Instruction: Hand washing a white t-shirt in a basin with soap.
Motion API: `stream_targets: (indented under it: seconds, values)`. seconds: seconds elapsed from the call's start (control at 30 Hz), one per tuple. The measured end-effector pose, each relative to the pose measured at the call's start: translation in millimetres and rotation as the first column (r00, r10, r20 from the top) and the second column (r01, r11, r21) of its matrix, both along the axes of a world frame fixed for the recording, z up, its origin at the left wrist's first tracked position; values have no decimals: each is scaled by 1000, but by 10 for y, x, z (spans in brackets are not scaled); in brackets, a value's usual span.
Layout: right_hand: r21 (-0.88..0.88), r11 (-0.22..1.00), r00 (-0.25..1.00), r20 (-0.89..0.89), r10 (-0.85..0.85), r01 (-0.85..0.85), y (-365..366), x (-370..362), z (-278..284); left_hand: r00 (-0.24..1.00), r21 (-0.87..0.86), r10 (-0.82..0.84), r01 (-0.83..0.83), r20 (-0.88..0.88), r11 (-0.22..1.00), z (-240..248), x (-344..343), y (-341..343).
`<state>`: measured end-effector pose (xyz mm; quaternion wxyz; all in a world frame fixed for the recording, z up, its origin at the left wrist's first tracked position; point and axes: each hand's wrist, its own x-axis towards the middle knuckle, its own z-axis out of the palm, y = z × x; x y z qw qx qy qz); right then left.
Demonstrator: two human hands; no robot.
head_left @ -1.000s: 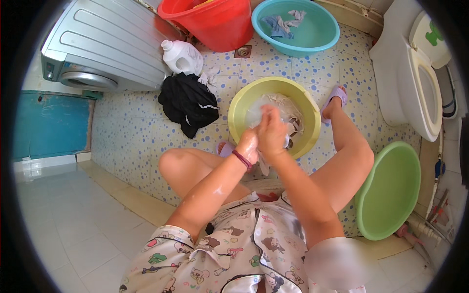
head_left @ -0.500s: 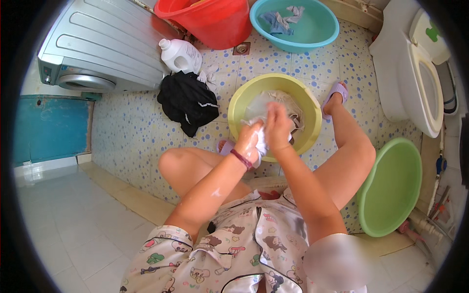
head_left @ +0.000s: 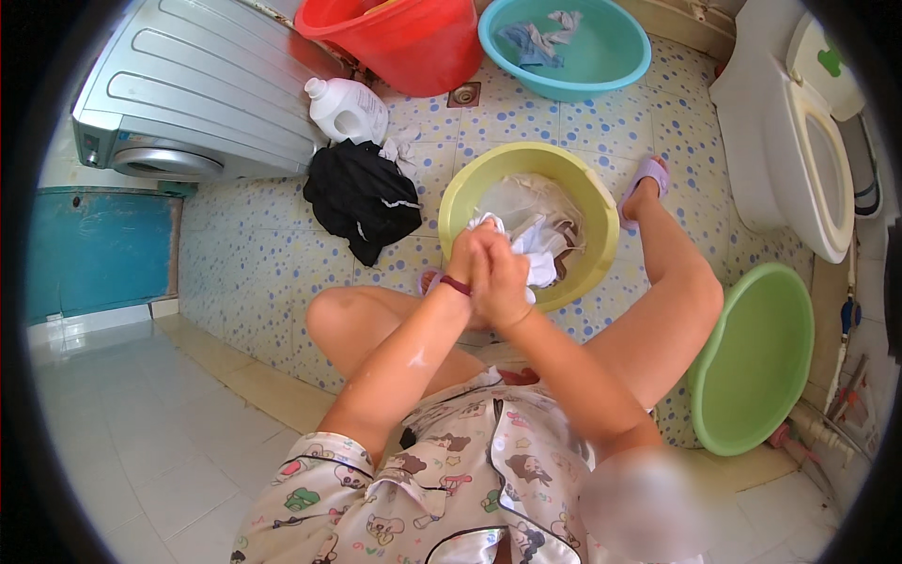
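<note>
Both hands are pressed together over the near rim of the round yellow plastic basin (head_left: pixel 526 221), the left hand (head_left: pixel 462 258) and the right hand (head_left: pixel 500 282) clamped on the same bunch of wet white cloth (head_left: pixel 531 246). A second ago the right hand sat higher and farther out over the water, with the left just beneath it; now the two have drawn back toward the body and closed up palm against palm, so the cloth is squeezed tight between them (the look of a rubbing stroke at its near end). Most of the white fabric trails from the fists down into the basin, where more of it lies soaking.

Just left of the basin a crumpled black garment (head_left: pixel 362 197) lies on the dotted floor tiles, with a white plastic jug (head_left: pixel 346 109) behind it. Farther back stand a red plastic tub (head_left: pixel 404 38) and a teal basin (head_left: pixel 564 47) holding small rags. An empty green basin (head_left: pixel 752 362) leans at the right, beside the white toilet (head_left: pixel 799 141).
</note>
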<state>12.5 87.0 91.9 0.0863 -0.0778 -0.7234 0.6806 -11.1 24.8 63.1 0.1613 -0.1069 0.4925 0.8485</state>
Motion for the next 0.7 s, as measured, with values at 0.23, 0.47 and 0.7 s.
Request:
stream_targets:
  seconds: [0.23, 0.47, 0.7]
  values:
    - [310, 945, 944, -331, 0, 108, -80, -36, -143, 953, -123, -171, 145, -248, 982, -309, -72, -187]
    - [392, 896, 947, -310, -86, 210, 12, -232, -287, 989, 917, -126, 115, -71, 382, -676, -118, 48]
    - [287, 943, 985, -46, -164, 170, 227, -315, -333, 925, 188, -117, 50, 361, 981, 113, -78, 144]
